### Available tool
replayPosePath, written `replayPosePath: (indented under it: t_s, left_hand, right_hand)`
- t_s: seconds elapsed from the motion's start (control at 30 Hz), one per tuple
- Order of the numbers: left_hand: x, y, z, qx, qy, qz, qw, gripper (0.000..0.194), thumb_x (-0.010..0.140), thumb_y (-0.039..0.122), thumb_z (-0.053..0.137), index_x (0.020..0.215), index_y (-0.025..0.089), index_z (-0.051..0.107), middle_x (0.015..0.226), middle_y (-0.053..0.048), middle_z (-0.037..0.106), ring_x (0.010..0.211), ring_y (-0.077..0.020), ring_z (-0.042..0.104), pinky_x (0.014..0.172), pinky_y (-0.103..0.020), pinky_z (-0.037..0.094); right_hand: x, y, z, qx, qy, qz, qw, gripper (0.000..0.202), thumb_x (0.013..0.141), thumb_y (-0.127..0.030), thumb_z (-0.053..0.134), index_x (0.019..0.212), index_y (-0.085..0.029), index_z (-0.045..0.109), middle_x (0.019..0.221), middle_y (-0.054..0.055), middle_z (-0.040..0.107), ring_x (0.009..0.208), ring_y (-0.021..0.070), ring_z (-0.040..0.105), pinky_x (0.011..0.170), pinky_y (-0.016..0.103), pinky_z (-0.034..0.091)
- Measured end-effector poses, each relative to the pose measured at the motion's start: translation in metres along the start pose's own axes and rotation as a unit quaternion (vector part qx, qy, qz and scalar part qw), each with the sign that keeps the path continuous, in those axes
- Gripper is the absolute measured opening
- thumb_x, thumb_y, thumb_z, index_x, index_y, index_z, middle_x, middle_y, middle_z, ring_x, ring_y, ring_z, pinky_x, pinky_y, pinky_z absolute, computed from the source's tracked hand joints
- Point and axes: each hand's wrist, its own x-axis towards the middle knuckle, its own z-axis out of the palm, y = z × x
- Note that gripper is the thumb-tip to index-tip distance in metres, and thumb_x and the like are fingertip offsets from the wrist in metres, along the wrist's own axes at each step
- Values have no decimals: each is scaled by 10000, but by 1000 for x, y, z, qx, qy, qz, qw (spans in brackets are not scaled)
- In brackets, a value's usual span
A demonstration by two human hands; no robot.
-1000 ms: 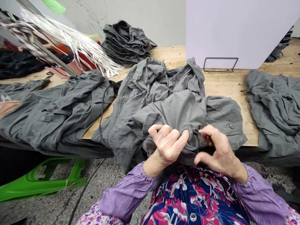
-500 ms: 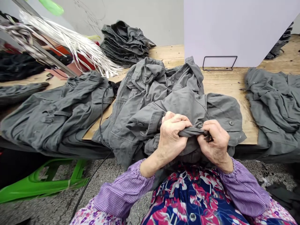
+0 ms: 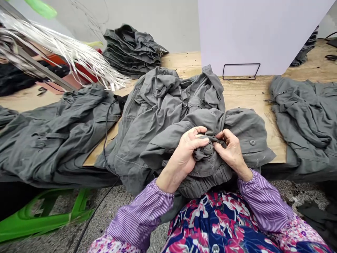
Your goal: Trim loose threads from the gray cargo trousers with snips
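Note:
A crumpled pair of grey trousers (image 3: 158, 123) lies across the front edge of the wooden table, with a buttoned flap (image 3: 252, 142) at its right side and a gathered, elastic-looking hem (image 3: 207, 184) hanging toward my body. My left hand (image 3: 185, 149) grips a bunched fold of the cloth between thumb and fingers. Opposite it, my right hand (image 3: 230, 149) pinches the same fold with thumb and forefinger. Something small and dark shows inside the curl of my right fingers; its kind cannot be made out.
More grey garments lie at the left (image 3: 52, 133) and right (image 3: 308, 119). Behind are a folded grey stack (image 3: 131, 49), a white panel (image 3: 263, 31) with a black wire stand, and hanging white strips (image 3: 79, 52). A black cable (image 3: 106, 140) crosses the table edge above a green stool (image 3: 52, 218).
Both hands have shifted slightly left and closer together. The tightly stretched fold between them is now bunched up, and more of the gathered hem shows below. The view has moved a little rightward.

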Motion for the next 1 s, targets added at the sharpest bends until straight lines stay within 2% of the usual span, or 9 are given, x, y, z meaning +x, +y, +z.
replayPosePath:
  t_s: [0.07,0.13,0.33,0.47,0.63,0.73,0.8,0.9,1.0]
  left_hand:
    - [6,-1,3,-14,66,8,998,414,544,79,697,921,129,534,675,36,590,546,-55,536,546,-166,414]
    - [9,0,5,-13,101,16,995,422,533,76,695,921,125,537,680,34,594,561,-62,547,555,-173,419]
    - [9,0,12,26,94,24,995,389,557,121,715,902,123,534,648,37,585,551,-65,540,553,-179,410]
    - [5,-3,17,25,84,39,995,354,577,112,698,885,131,525,659,35,598,569,-60,538,569,-173,413]
    - [7,-3,17,4,91,30,995,371,530,82,695,847,147,513,658,36,611,586,-68,553,595,-177,420]
    - [11,-2,14,-11,128,41,991,385,480,48,675,797,164,487,603,61,584,563,-70,550,589,-175,414]
    - [12,-4,14,-12,132,64,989,379,487,50,670,786,173,472,567,73,565,545,-64,542,583,-167,407]
    - [8,-11,17,13,93,79,992,341,560,92,676,809,184,460,576,63,584,539,-68,544,580,-173,417]
    - [3,-20,20,39,57,93,993,298,630,115,659,817,196,442,605,56,602,522,-66,533,544,-168,409]
  right_hand:
    - [-3,6,1,-10,-1,8,1000,102,683,-184,562,757,-184,492,689,-25,540,643,120,519,606,231,416]
    - [-6,7,-2,-57,-1,-15,998,118,690,-179,564,789,-183,498,712,-12,538,654,133,517,612,248,418]
    - [-15,-18,-24,-176,71,-159,969,84,771,-218,598,816,-188,534,813,47,538,740,164,530,620,268,418]
    - [-16,-22,-23,-195,-2,-172,966,87,809,-190,548,732,-186,509,632,-7,514,572,120,477,554,244,360]
    - [-21,-7,-8,-199,-10,-174,964,182,757,-115,450,605,-200,400,567,-20,447,537,114,410,531,252,301]
    - [-30,-1,-3,-149,-4,-133,980,193,769,-132,445,592,-197,400,544,-32,428,506,97,386,508,239,286]
    - [-34,-1,-3,-87,2,-64,994,213,804,-185,463,594,-189,428,526,-41,421,477,84,370,481,225,282]
    - [-32,-6,-8,24,-1,47,999,209,831,-298,499,665,-173,518,544,-37,465,488,81,394,474,208,315]
    - [-26,-14,-15,80,-7,101,992,214,819,-336,514,697,-164,546,568,-31,502,518,83,425,498,207,345]
